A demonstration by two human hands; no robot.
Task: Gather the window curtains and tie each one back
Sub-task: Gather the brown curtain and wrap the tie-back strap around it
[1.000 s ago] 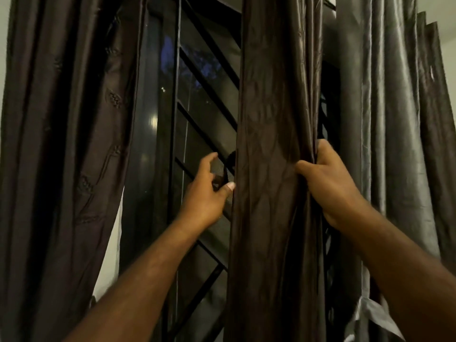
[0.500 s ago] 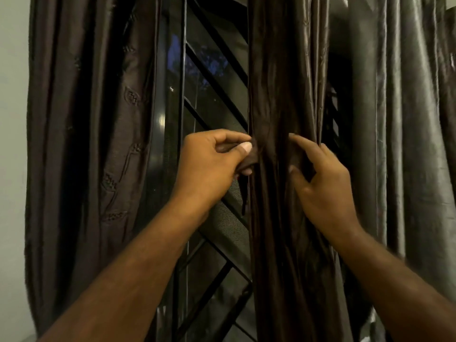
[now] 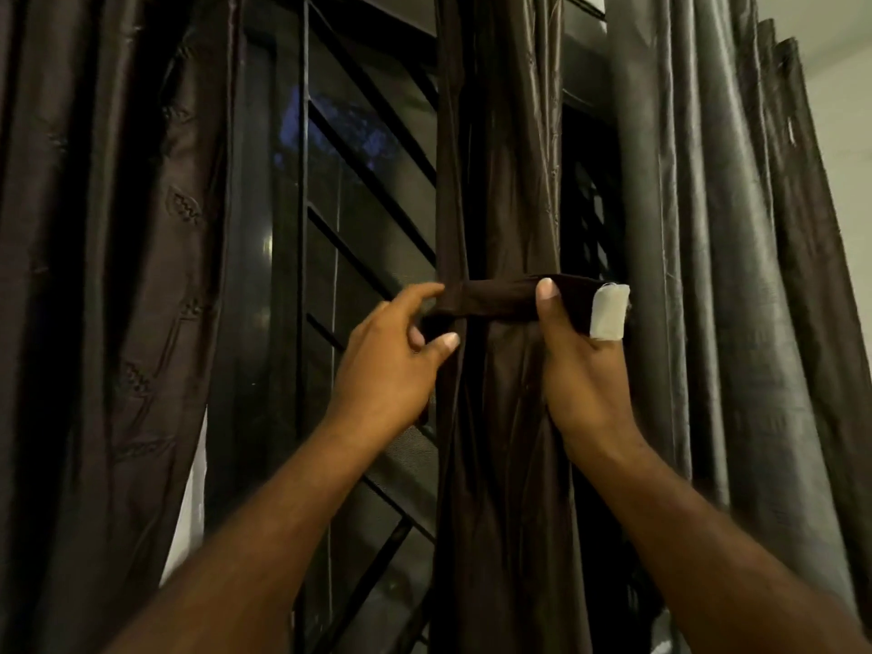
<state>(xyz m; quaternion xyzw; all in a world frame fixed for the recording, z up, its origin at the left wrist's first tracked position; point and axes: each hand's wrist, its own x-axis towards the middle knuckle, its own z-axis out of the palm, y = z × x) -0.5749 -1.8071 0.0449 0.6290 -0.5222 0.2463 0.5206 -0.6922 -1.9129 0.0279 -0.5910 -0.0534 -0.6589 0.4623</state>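
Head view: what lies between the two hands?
In the head view, the gathered brown curtain, with the dark tie-back band stretched across it from left hand to right hand.

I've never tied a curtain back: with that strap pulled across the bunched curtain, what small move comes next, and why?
Probably carry the right hand round the right side of the gathered curtain, so the pale patch on the tie-back strap can meet the end pinched by the left hand. The strap lies across the front, its patch free and unfastened.
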